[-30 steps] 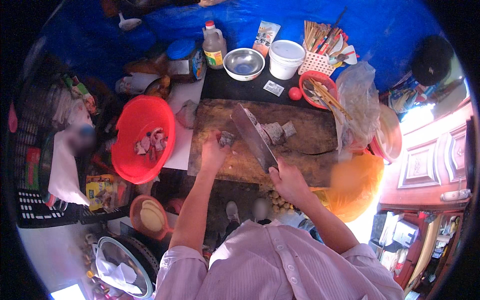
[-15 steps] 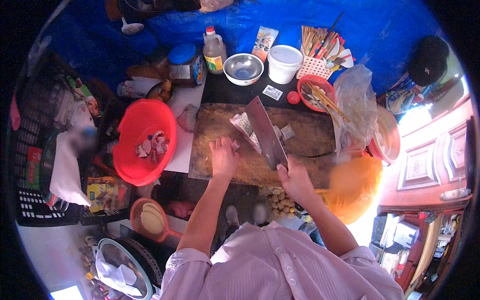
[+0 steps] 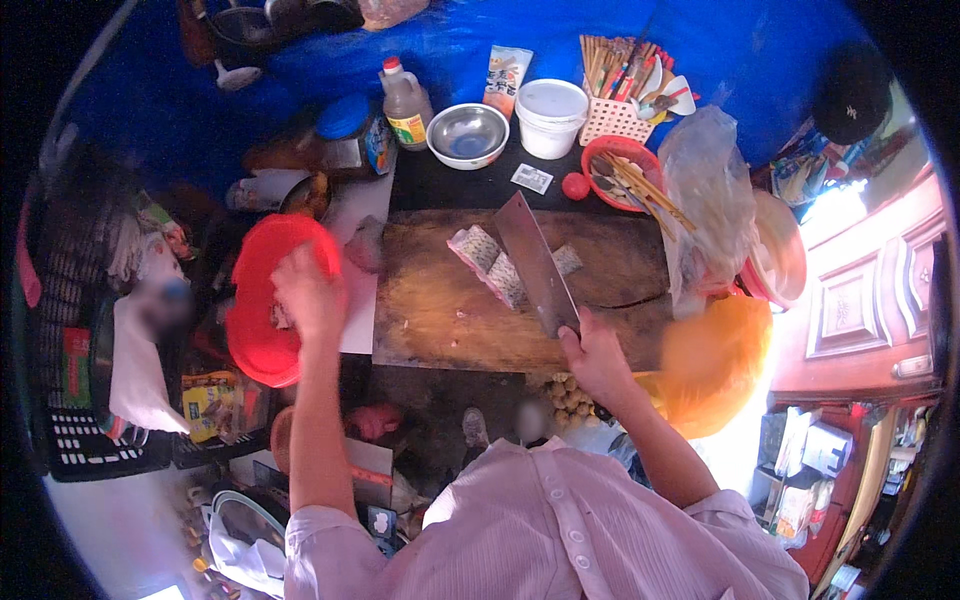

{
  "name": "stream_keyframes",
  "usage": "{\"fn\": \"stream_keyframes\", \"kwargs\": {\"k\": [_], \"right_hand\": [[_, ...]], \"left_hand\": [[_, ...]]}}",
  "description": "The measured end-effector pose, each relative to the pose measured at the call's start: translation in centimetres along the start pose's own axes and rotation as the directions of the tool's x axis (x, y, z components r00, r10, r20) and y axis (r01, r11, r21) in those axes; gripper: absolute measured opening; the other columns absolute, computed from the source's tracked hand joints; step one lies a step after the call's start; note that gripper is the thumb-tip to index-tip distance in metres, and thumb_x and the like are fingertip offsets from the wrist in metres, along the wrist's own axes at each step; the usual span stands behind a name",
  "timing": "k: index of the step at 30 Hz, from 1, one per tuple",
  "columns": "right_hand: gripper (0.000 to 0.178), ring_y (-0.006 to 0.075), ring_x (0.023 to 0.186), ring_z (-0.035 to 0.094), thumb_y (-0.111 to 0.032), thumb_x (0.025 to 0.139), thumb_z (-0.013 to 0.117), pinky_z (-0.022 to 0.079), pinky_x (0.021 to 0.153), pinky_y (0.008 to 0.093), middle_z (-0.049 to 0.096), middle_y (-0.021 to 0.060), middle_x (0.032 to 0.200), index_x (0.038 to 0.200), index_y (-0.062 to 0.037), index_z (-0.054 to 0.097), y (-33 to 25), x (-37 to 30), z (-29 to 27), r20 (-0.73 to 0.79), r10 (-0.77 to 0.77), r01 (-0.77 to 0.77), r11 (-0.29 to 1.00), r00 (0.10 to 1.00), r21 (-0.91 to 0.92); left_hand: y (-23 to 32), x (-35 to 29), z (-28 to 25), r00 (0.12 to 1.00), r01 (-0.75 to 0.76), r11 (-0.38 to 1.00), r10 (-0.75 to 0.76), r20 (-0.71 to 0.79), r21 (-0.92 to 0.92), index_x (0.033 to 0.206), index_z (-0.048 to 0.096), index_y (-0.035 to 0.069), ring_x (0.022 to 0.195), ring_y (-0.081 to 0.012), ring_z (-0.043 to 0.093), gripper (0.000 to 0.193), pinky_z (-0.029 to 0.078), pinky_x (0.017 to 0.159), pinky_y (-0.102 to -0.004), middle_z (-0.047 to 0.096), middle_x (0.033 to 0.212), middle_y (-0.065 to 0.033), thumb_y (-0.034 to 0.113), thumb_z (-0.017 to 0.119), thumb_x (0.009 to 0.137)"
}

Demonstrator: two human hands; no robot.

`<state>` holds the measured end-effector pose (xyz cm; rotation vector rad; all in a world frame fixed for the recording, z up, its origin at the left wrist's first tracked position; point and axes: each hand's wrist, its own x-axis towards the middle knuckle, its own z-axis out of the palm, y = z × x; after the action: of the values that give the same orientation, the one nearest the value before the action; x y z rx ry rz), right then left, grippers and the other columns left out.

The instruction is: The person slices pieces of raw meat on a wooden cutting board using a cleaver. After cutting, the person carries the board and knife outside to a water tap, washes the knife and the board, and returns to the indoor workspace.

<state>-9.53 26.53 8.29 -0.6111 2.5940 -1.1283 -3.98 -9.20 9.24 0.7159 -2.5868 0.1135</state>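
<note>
My right hand [image 3: 598,362] grips a cleaver [image 3: 537,262] by its handle, the broad blade slanting over a worn wooden cutting board [image 3: 430,320]. Left of the blade lie pale, scaly-skinned chunks of what looks like fish [image 3: 483,262] with pink edges. Another chunk [image 3: 567,260] sits just right of the blade. My left hand [image 3: 308,290] is inside a red plastic basin [image 3: 250,350], over pinkish cut pieces [image 3: 280,318]. Blur hides its fingers, so whether it holds anything is unclear.
Behind the board stand a sauce bottle [image 3: 407,108], a metal bowl [image 3: 467,136], a white tub [image 3: 551,120] and a chopstick basket [image 3: 612,120]. A red bowl of utensils [image 3: 620,175] and a plastic bag [image 3: 705,200] are at right, black crates [image 3: 105,445] at left.
My left hand has moved left from the board into the red basin, and the small pink piece beside it has left the board. The cleaver stays in my right hand, nearly still.
</note>
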Motion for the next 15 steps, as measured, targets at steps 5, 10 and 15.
{"fn": "stream_keyframes", "kwargs": {"k": [5,10,15], "right_hand": [[0.028,0.0467,0.083,0.054,-0.018,0.085,0.049,0.043,0.071,0.0476,0.057,0.0302,0.083,0.099,0.0065,0.048,0.5,-0.8,-0.8,0.05,0.162,-0.163,0.986,0.986,0.024],[0.028,0.0472,0.081,0.054,-0.017,0.085,0.05,0.043,0.07,0.0483,0.056,0.0304,0.08,0.099,0.0062,0.048,0.7,-2.0,-1.7,0.032,0.183,-0.184,0.981,0.983,0.062],[0.028,0.0468,0.081,0.054,-0.018,0.085,0.05,0.042,0.069,0.0486,0.057,0.0298,0.08,0.1,0.0057,0.049,1.4,-1.9,-1.0,0.026,0.177,-0.179,0.981,0.984,0.075]], "left_hand": [[12.4,-0.5,4.2,0.835,-0.501,0.805,0.546,0.068,-0.318,0.108,0.051,0.011,0.116,-0.0268,0.04,0.035,0.037,0.09,-0.0454,0.048,0.117,-0.0084,0.004,0.052,0.074],[15.3,1.2,5.1,0.599,-0.597,0.78,0.59,0.541,-0.189,0.116,0.048,0.013,0.119,-0.0287,0.039,0.055,0.035,0.094,-0.043,0.048,0.119,-0.0103,0.013,0.068,0.065],[14.4,1.1,2.7,0.636,-0.567,0.807,0.555,0.536,-0.163,0.109,0.05,0.014,0.114,-0.0264,0.041,0.042,0.035,0.092,-0.0416,0.049,0.112,-0.0111,0.013,0.065,0.069]]}}
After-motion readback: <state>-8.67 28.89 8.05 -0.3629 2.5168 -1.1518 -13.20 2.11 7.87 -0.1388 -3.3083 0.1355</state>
